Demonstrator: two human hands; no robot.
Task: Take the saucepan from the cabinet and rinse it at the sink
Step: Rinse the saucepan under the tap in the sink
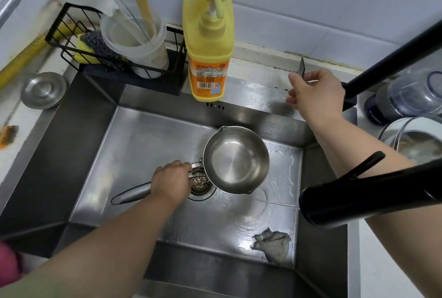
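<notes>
From the head camera, one steel saucepan [235, 160] sits low inside the sink [95, 135], its bowl beside and partly over the single round drain strainer [199, 184]. The left hand [171, 181] is clamped around the saucepan's long handle, close to the bowl. The right hand [315, 93] is up at the sink's back ledge, fingers curled around a thin metal lever [302, 67] that stands upright there. One black faucet spout [373, 199] juts in from the right, its mouth over the basin. One grey rag [272, 245] lies crumpled in the near right corner of the wet basin floor. On the back ledge stand one yellow pump bottle [208, 41] and one black wire rack [114, 58] holding one translucent cup [141, 44]. One steel lid [43, 89] rests on the worktop to the left.
</notes>
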